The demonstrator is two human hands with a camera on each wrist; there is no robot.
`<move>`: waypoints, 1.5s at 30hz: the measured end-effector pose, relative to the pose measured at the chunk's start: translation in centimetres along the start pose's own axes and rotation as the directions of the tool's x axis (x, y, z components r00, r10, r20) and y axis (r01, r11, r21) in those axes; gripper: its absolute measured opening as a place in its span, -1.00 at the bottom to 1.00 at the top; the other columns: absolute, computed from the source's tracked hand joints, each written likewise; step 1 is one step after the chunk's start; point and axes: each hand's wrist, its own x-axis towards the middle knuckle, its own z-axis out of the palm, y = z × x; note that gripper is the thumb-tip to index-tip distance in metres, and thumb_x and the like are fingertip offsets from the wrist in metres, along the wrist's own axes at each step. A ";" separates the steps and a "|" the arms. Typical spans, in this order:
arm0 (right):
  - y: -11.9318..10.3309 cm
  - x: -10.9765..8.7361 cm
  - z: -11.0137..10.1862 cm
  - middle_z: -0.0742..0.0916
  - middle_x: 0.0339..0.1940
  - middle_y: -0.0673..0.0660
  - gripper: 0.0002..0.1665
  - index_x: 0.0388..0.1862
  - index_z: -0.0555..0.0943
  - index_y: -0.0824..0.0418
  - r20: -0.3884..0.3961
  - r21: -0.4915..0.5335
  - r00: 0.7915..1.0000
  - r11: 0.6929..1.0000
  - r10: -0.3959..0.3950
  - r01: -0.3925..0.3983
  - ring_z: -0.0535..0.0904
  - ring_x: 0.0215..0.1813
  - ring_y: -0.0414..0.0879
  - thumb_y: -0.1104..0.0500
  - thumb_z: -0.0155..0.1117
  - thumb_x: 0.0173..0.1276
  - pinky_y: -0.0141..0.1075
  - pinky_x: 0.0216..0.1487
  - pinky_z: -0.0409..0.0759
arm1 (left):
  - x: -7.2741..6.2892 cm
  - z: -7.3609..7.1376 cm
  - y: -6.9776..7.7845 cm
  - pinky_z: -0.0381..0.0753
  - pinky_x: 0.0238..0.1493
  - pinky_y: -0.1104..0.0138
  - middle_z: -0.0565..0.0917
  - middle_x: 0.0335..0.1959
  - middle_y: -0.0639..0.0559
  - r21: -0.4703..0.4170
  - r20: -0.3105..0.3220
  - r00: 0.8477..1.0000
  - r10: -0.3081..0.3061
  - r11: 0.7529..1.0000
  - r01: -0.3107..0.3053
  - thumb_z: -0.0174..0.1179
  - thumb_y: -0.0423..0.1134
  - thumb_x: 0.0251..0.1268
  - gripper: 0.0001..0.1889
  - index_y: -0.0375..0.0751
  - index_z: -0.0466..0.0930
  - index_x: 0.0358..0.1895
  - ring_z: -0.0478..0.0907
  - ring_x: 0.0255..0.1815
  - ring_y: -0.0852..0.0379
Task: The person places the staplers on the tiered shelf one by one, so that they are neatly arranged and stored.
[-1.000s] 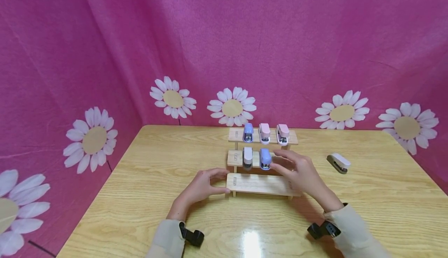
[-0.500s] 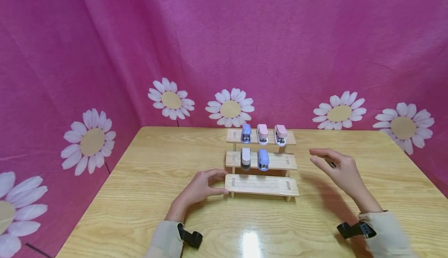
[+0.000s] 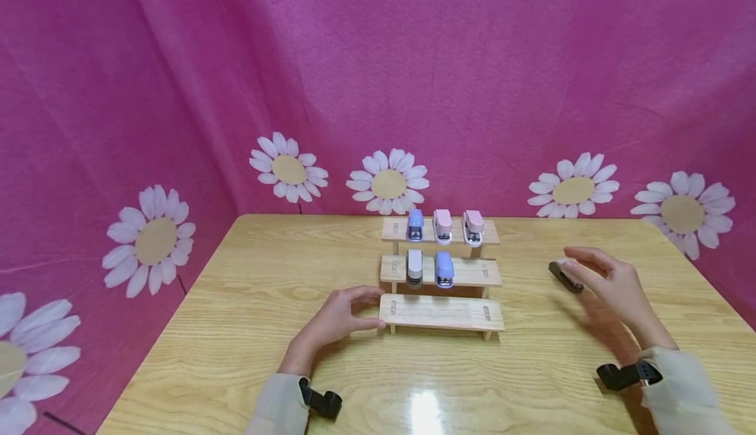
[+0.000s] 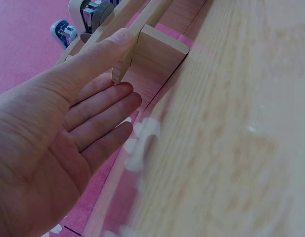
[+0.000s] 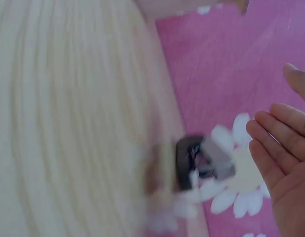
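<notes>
A three-tier wooden display stand (image 3: 440,312) stands mid-table. My left hand (image 3: 339,320) holds the left end of its lowest shelf, thumb at the front corner and index finger at the back; the left wrist view shows the thumb against the board (image 4: 123,64), the other fingers extended. To the right, my right hand (image 3: 617,290) hovers by a white and dark grey mini stapler (image 3: 568,279) on the table, partly covering it in the head view. In the right wrist view its fingers (image 5: 278,143) are extended, apart from the blurred stapler (image 5: 189,160).
On the top shelf sit a blue stapler (image 3: 415,225) and two pink staplers (image 3: 443,226). The middle shelf carries a white and grey stapler (image 3: 415,266) and a blue stapler (image 3: 444,269). A pink flowered cloth (image 3: 472,94) hangs behind the wooden table (image 3: 266,258).
My right hand has left the blue stapler on the middle shelf and moved right to the loose stapler. My left hand stays at the lowest shelf's end.
</notes>
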 end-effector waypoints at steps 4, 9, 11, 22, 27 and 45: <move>1.5 0.0 -0.3 0.61 0.14 -0.27 -0.42 0.33 0.50 0.04 0.060 0.028 0.991 0.992 0.118 -0.119 0.41 0.01 -0.67 -0.14 0.21 0.41 -0.76 -0.15 0.42 | 0.0 0.0 -0.1 0.48 0.39 0.03 0.68 0.16 -0.03 0.004 0.002 1.000 0.001 1.000 -0.001 0.45 0.00 0.07 -0.36 -0.12 0.54 0.25 0.60 0.22 0.02; 3.0 0.2 -0.5 0.34 0.51 0.00 -0.29 0.51 0.26 -0.07 0.214 0.195 0.952 0.946 0.219 -0.261 0.34 0.28 -0.46 -0.19 0.11 0.45 -0.77 -0.02 0.40 | 0.0 0.0 0.0 0.47 0.39 0.04 0.68 0.16 -0.04 -0.003 -0.002 1.000 0.000 1.000 0.000 0.45 -0.01 0.07 -0.36 -0.12 0.54 0.25 0.59 0.22 0.02; 3.5 0.4 -0.8 0.23 0.58 -0.05 -0.27 0.55 0.18 -0.07 0.274 0.205 0.939 0.942 0.206 -0.266 0.19 0.43 -0.43 -0.16 0.09 0.48 -0.82 0.03 0.31 | 0.0 0.0 0.0 0.48 0.39 0.04 0.68 0.15 -0.03 -0.004 -0.003 1.000 0.001 1.000 -0.001 0.45 -0.01 0.07 -0.37 -0.12 0.54 0.24 0.60 0.22 0.03; 5.3 1.8 -1.2 0.29 0.48 -0.14 -0.24 0.59 0.09 0.01 0.417 0.193 0.900 0.956 0.125 -0.221 0.22 0.21 -0.59 -0.04 0.09 0.51 -0.56 0.27 0.20 | -0.1 0.0 0.0 0.46 0.40 0.02 0.69 0.13 -0.02 -0.010 -0.008 1.000 -0.004 1.000 0.004 0.45 -0.02 0.07 -0.38 -0.11 0.55 0.24 0.59 0.23 0.03; 5.5 1.9 -1.3 0.38 0.31 -0.20 -0.26 0.56 0.14 0.02 0.433 0.176 0.891 0.956 0.138 -0.234 0.29 0.12 -0.53 -0.05 0.10 0.50 -0.58 -0.06 0.23 | -0.1 0.0 -0.1 0.45 0.41 0.02 0.68 0.15 -0.02 -0.010 0.000 1.000 -0.012 1.000 0.012 0.44 -0.01 0.08 -0.37 -0.10 0.54 0.25 0.58 0.25 0.02; 6.2 1.1 -1.5 0.44 0.16 -0.42 -0.17 0.47 0.24 0.23 0.328 0.094 0.931 0.975 0.158 -0.199 0.29 0.02 -0.86 -0.09 0.28 0.37 -0.84 -0.06 0.34 | 0.0 0.0 0.0 0.44 0.42 0.03 0.68 0.16 -0.01 0.003 -0.001 1.000 -0.024 1.000 0.024 0.45 0.00 0.06 -0.36 -0.09 0.54 0.25 0.58 0.25 0.02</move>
